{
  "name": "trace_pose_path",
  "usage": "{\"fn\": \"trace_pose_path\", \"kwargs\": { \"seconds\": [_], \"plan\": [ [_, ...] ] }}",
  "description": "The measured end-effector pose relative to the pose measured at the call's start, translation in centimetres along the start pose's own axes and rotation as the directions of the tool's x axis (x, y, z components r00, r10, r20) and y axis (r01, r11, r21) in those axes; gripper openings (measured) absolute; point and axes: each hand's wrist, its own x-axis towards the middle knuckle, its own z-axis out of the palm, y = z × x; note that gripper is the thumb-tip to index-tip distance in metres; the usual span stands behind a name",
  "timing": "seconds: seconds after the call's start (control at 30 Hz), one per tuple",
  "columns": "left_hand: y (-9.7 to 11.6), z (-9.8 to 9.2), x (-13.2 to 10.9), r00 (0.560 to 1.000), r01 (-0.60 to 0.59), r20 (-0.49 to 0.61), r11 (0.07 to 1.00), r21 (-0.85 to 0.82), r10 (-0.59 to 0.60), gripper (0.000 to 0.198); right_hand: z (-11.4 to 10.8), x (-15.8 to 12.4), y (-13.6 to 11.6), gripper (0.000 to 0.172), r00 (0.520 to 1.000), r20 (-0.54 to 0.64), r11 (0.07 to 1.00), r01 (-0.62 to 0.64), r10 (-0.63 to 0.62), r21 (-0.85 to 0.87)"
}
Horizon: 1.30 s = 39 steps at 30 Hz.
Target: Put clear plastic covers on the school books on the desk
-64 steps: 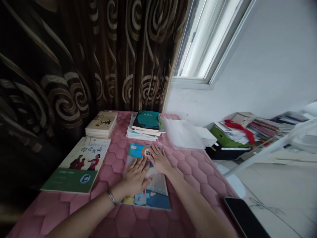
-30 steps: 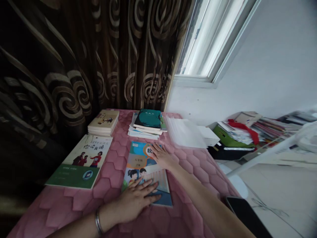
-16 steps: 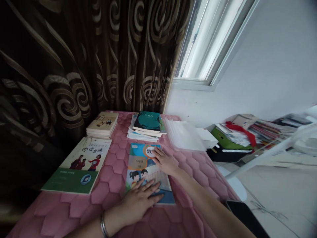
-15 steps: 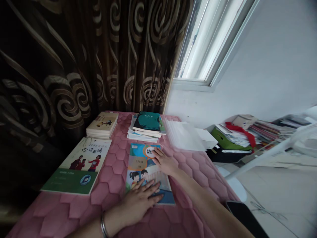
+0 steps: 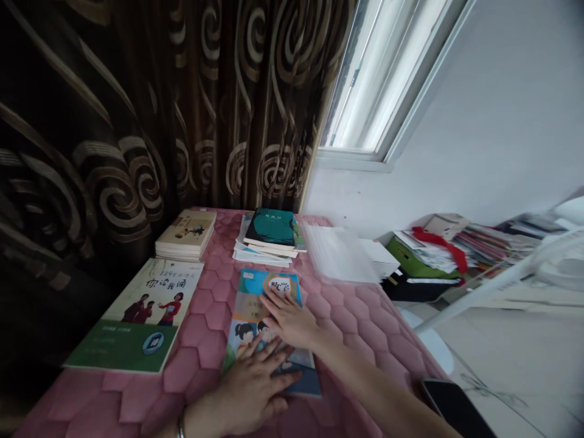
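A blue and orange textbook (image 5: 250, 307) with cartoon children on its cover lies closed on the pink quilted tablecloth (image 5: 210, 316). Flat across its lower part rests my left hand (image 5: 255, 380), fingers spread, a silver bangle at the wrist. My right hand (image 5: 289, 319) lies on the middle of the cover with its fingers stretched out, just beyond the left one. Between them they hide part of the cover. To the left is a larger green and white book (image 5: 141, 316), also closed.
At the back sit a stack of tan books (image 5: 186, 234) and a pile topped by a teal book (image 5: 271, 228). Clear plastic sleeves (image 5: 340, 252) lie right of it, near a white box (image 5: 378, 258). A phone (image 5: 456, 404) is at the lower right edge.
My right hand has slid down and left over the cover, from near the title to the middle. My left hand stays on the lower part. The view has shifted slightly.
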Motion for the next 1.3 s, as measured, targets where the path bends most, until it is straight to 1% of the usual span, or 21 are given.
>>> {"fn": "trace_pose_path", "kwargs": {
  "seconds": [0.07, 0.1, 0.17, 0.23, 0.3, 0.4, 0.47, 0.53, 0.63, 0.7, 0.73, 0.8, 0.93, 1.0, 1.03, 1.1, 1.17, 1.23, 1.3],
  "plan": [
    [-0.1, 0.8, -0.1, 0.999, -0.009, -0.046, 0.999, 0.043, 0.011, 0.072, 0.0, 1.2, -0.2, 0.058, 0.994, 0.017, 0.994, 0.106, -0.107, 0.031],
    [-0.1, 1.1, -0.1, 0.998, -0.017, -0.065, 0.998, 0.065, 0.021, 0.073, 0.0, 2.0, 0.0, 0.059, 0.989, 0.033, 0.989, 0.140, -0.142, 0.045],
    [-0.3, 1.4, -0.2, 0.996, -0.025, -0.087, 0.994, 0.105, 0.035, 0.072, -0.1, 3.8, 0.7, 0.061, 0.983, 0.073, 0.984, 0.166, -0.170, 0.059],
    [-0.5, 1.5, -0.3, 0.995, -0.039, -0.085, 0.990, 0.137, 0.051, 0.069, -0.1, 5.9, 1.5, 0.060, 0.985, 0.084, 0.987, 0.150, -0.154, 0.051],
    [-0.7, 1.5, -0.3, 0.995, -0.057, -0.074, 0.986, 0.158, 0.069, 0.066, -0.1, 7.9, 2.1, 0.058, 0.993, 0.062, 0.994, 0.103, -0.105, 0.028],
    [-1.0, 1.8, -0.3, 0.993, -0.076, -0.075, 0.984, 0.160, 0.089, 0.061, 0.2, 9.6, 1.9, 0.058, 0.999, 0.030, 1.000, 0.029, -0.029, -0.002],
    [-1.2, 2.3, -0.4, 0.992, -0.074, -0.092, 0.986, 0.148, 0.088, 0.059, 0.3, 9.3, 0.9, 0.059, 0.998, 0.038, 0.999, 0.053, -0.053, 0.000],
    [-1.2, 2.6, -0.5, 0.992, -0.065, -0.103, 0.990, 0.127, 0.078, 0.060, 0.3, 7.9, -0.4, 0.062, 0.986, 0.078, 0.988, 0.148, -0.150, 0.034],
    [-1.0, 2.6, -0.7, 0.994, -0.044, -0.095, 0.996, 0.073, 0.051, 0.061, 0.1, 5.7, -2.4, 0.068, 0.940, 0.138, 0.948, 0.299, -0.312, 0.109],
    [-0.8, 2.1, -0.7, 0.996, -0.033, -0.076, 0.999, 0.035, 0.036, 0.061, -0.1, 5.4, -3.0, 0.070, 0.919, 0.151, 0.929, 0.346, -0.364, 0.130],
    [-0.6, 1.8, -0.7, 0.997, -0.030, -0.070, 0.999, 0.016, 0.031, 0.060, -0.1, 5.8, -3.1, 0.070, 0.919, 0.154, 0.929, 0.347, -0.364, 0.128],
    [-0.3, 1.0, -0.7, 0.998, -0.018, -0.060, 1.000, -0.021, 0.017, 0.059, -0.2, 7.5, -2.8, 0.070, 0.933, 0.156, 0.945, 0.310, -0.324, 0.109],
    [0.3, -0.1, -0.7, 0.999, 0.015, -0.042, 0.996, -0.086, -0.019, 0.054, 0.0, 12.3, -1.7, 0.065, 0.973, 0.168, 0.987, 0.149, -0.156, 0.056],
    [0.4, -0.2, -0.7, 0.999, 0.014, -0.030, 0.994, -0.109, -0.018, 0.054, 0.0, 13.8, -1.6, 0.064, 0.983, 0.158, 0.996, 0.085, -0.089, 0.034],
    [0.3, -0.2, -0.7, 1.000, 0.013, -0.025, 0.993, -0.120, -0.016, 0.054, 0.0, 14.1, -1.7, 0.064, 0.986, 0.151, 0.997, 0.066, -0.069, 0.027],
    [0.2, -0.1, -0.7, 1.000, 0.018, -0.009, 0.990, -0.143, -0.019, 0.055, 0.0, 13.7, -2.5, 0.065, 0.986, 0.150, 0.998, 0.063, -0.067, 0.031],
    [0.0, 0.0, -0.7, 1.000, 0.025, 0.008, 0.987, -0.159, -0.024, 0.055, -0.1, 12.2, -3.9, 0.067, 0.978, 0.163, 0.991, 0.119, -0.129, 0.066],
    [0.0, -0.1, -0.6, 0.999, 0.030, 0.029, 0.986, -0.166, -0.025, 0.056, -0.2, 9.9, -5.7, 0.068, 0.951, 0.179, 0.965, 0.230, -0.250, 0.128],
    [0.1, -0.1, -0.6, 0.999, 0.045, 0.034, 0.984, -0.170, -0.040, 0.057, -0.5, 7.6, -7.4, 0.064, 0.902, 0.199, 0.916, 0.344, -0.383, 0.207]
  ]
}}
